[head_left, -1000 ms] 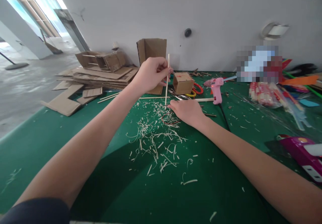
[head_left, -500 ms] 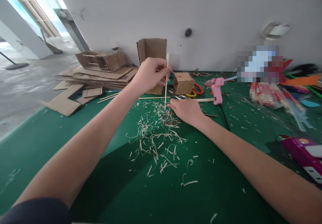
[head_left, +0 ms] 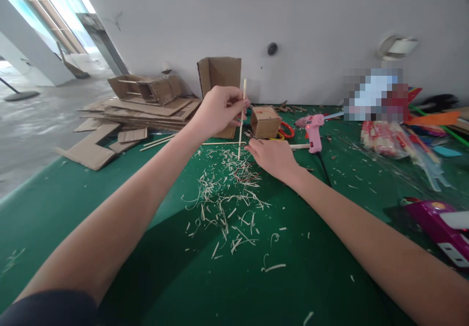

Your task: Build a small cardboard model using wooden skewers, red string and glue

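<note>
My left hand [head_left: 222, 107] is closed in a pinch around a thin pale wooden stick [head_left: 241, 133], held nearly upright. Its lower end comes down over a scatter of curled wood shavings [head_left: 223, 199] on the green tabletop. Beside that lower end, my right hand [head_left: 273, 157] is closed with its fingertips close to the stick. Whatever those fingers hold is hidden behind the hand. A pale bar [head_left: 300, 146] shows past the knuckles, and I cannot tell whether the hand touches it.
A pink glue gun [head_left: 314, 133] stands right of my hands. Behind are a small cardboard box [head_left: 265, 122] and orange-handled scissors [head_left: 287, 129]. Cardboard sheets [head_left: 146, 108] are stacked at left, with thin sticks [head_left: 157, 141] nearby. Rightward lie bagged glue sticks [head_left: 381, 138] and a purple power strip [head_left: 437, 223].
My right hand has shifted slightly up along the stick, and the stick's lower end has tilted a little left. My left hand keeps its pinch. The whole view has drifted slightly.
</note>
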The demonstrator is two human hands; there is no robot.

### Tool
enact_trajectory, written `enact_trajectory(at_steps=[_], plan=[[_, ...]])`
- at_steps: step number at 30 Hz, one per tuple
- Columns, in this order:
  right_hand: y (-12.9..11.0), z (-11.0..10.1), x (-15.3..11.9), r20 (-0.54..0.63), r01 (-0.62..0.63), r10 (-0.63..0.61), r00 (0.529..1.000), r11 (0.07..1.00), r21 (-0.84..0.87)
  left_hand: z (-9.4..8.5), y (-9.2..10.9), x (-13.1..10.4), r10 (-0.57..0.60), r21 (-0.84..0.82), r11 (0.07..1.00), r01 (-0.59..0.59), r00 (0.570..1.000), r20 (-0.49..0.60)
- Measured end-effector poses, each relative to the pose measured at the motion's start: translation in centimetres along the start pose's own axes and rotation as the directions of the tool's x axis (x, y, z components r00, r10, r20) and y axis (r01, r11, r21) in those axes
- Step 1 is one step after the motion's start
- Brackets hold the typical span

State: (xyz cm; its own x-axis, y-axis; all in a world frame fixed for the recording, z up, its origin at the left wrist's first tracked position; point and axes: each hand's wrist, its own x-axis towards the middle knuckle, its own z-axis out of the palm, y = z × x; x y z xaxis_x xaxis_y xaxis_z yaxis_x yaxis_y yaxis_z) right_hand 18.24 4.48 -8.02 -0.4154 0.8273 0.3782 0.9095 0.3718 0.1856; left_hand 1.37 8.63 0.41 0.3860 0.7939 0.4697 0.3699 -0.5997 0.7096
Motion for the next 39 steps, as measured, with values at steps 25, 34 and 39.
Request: enact_trajectory(at_steps=[25, 34, 39], plan=[[-0.6, -0.4, 0.1, 0.089, 0.013, -0.011, 0.996, 1.0, -0.027, 0.5, 0.8, -0.3, 0.014, 0.007, 1.0, -0.014, 0.997, -0.074], [-0.9, 0.0, -0.1, 0.056, 0.009, -0.008, 0.998, 1.0, -0.029, 0.2, 0.7, -0.3, 0.024, 0.032, 0.999, -0.022, 0.998, -0.058], [-0.6, 0.1, 0.1, -0.061, -0.07, 0.07, 0.996, 0.997, -0.01, 0.1, 0.6, -0.3, 0.03, 0.029, 0.999, -0.029, 0.999, -0.012]])
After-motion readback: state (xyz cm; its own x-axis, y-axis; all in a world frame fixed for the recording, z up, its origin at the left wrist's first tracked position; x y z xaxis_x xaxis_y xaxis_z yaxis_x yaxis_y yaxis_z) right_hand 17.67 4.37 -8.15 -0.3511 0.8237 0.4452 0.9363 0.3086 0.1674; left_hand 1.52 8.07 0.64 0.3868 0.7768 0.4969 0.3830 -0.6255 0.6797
